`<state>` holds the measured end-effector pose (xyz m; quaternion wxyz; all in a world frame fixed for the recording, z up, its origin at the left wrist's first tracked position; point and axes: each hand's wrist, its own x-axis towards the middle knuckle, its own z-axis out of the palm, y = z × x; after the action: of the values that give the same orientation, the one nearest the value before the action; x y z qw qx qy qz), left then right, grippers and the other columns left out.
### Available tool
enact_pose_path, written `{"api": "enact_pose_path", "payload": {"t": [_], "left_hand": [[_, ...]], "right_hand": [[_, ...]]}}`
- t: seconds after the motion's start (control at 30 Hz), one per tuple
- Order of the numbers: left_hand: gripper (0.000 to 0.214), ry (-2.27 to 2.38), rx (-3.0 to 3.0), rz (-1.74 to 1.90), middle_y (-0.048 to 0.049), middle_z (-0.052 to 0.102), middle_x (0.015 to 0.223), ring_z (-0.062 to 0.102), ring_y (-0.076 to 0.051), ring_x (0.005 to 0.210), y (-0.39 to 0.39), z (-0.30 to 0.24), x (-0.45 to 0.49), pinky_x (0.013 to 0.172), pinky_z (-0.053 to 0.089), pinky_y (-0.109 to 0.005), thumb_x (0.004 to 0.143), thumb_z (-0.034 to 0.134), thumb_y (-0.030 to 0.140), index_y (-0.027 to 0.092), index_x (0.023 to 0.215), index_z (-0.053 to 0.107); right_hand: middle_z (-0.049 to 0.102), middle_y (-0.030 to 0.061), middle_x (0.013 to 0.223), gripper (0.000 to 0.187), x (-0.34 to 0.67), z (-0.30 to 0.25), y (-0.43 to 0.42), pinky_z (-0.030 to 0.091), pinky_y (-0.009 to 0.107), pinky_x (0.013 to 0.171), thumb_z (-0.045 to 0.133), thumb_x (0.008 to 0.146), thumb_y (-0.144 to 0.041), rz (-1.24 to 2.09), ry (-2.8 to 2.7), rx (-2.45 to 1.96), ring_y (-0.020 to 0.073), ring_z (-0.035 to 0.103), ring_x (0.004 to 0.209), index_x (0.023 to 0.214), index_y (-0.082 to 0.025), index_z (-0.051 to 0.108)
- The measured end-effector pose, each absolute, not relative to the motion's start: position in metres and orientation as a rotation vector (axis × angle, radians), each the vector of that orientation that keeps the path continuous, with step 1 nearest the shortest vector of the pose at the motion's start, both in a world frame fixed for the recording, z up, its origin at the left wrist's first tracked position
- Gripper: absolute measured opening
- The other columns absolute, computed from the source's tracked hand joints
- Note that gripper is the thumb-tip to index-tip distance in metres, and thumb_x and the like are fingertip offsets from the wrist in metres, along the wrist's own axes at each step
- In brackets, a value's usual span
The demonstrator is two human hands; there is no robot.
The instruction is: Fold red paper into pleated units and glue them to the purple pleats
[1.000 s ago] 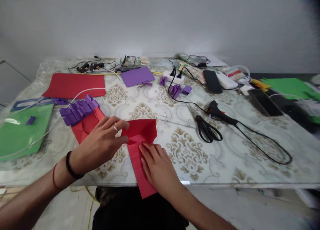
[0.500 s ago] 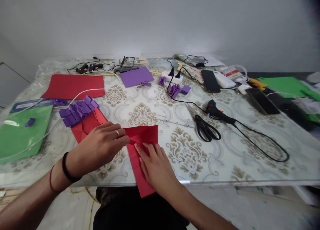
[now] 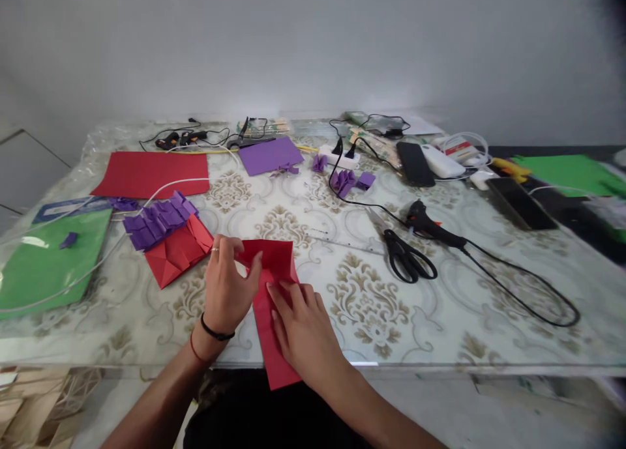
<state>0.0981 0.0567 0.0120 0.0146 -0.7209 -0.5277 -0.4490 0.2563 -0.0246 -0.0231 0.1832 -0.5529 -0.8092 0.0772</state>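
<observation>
A folded sheet of red paper lies at the table's front edge, its lower end overhanging. The upper part stands up as an open, creased flap. My right hand lies on the paper with outstretched fingers, their tips at the base of the flap. At the flap's left side is my left hand, thumb spread away from the fingers and close to the paper. Left of it rests a folded red paper piece topped by a pleated purple paper strip.
Scissors and a black glue gun with a looping cord lie to the right. Farther back are a power strip, purple paper, red paper and phones. Green sheets lie at far left.
My left hand has turned more upright, its thumb now spread from the fingers. The flap's right side stands up more. My right hand stays on the paper; the view has shifted slightly.
</observation>
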Motion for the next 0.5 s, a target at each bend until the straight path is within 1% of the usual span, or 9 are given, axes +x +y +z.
{"api": "enact_pose_path", "payload": {"t": [0.1, 0.17, 0.27, 0.33, 0.4, 0.5], "left_hand": [[0.029, -1.544, -2.298, -1.41, -0.0001, 0.05, 0.091, 0.056, -0.019, 0.083, 0.064, 0.016, 0.099, 0.08, 0.051, -0.035, 0.087, 0.061, 0.006, 0.025, 0.1, 0.043], [0.032, -1.502, -2.318, -1.442, -0.0023, 0.05, 0.097, 0.057, -0.021, 0.092, 0.064, 0.016, 0.1, 0.085, 0.053, -0.037, 0.084, 0.056, 0.002, 0.025, 0.104, 0.043], [0.045, -1.632, -2.253, -1.634, -0.0085, 0.048, 0.118, 0.056, -0.023, 0.107, 0.059, 0.01, 0.099, 0.086, 0.055, -0.037, 0.081, 0.057, 0.004, 0.024, 0.118, 0.041], [0.053, -1.861, -2.221, -1.682, -0.011, 0.047, 0.127, 0.057, -0.024, 0.109, 0.057, 0.001, 0.097, 0.086, 0.056, -0.038, 0.081, 0.061, 0.009, 0.024, 0.127, 0.039], [0.048, -2.026, -2.264, -1.597, -0.0103, 0.051, 0.125, 0.059, -0.025, 0.108, 0.055, -0.007, 0.093, 0.09, 0.056, -0.041, 0.083, 0.062, 0.016, 0.023, 0.126, 0.042], [0.031, -2.07, -2.337, -1.486, -0.0074, 0.058, 0.112, 0.061, -0.027, 0.107, 0.051, -0.015, 0.088, 0.096, 0.053, -0.045, 0.089, 0.061, 0.024, 0.023, 0.118, 0.05]], "right_hand": [[0.064, 0.0209, 0.136, 0.049, 0.254, -0.024, -0.024, 0.055, 0.053, 0.093, 0.055, 0.103, -0.019, 0.208, -2.267, -1.56, 0.0349, 0.055, 0.112, 0.151, -0.01, 0.058], [0.065, 0.0208, 0.134, 0.049, 0.253, -0.025, -0.023, 0.054, 0.053, 0.091, 0.055, 0.103, -0.02, 0.201, -2.256, -1.573, 0.0348, 0.055, 0.111, 0.151, -0.01, 0.058], [0.065, 0.0204, 0.133, 0.048, 0.25, -0.025, -0.022, 0.053, 0.053, 0.091, 0.057, 0.102, -0.021, 0.2, -2.241, -1.593, 0.0353, 0.054, 0.111, 0.148, -0.01, 0.06], [0.065, 0.0201, 0.133, 0.047, 0.249, -0.025, -0.022, 0.052, 0.053, 0.091, 0.058, 0.101, -0.021, 0.203, -2.237, -1.6, 0.0353, 0.054, 0.11, 0.147, -0.01, 0.061], [0.065, 0.02, 0.131, 0.048, 0.249, -0.026, -0.022, 0.051, 0.052, 0.091, 0.057, 0.102, -0.021, 0.197, -2.237, -1.604, 0.0349, 0.054, 0.109, 0.148, -0.01, 0.061], [0.065, 0.0198, 0.128, 0.048, 0.249, -0.026, -0.023, 0.05, 0.051, 0.09, 0.057, 0.102, -0.022, 0.183, -2.237, -1.605, 0.0345, 0.053, 0.109, 0.148, -0.011, 0.06]]}}
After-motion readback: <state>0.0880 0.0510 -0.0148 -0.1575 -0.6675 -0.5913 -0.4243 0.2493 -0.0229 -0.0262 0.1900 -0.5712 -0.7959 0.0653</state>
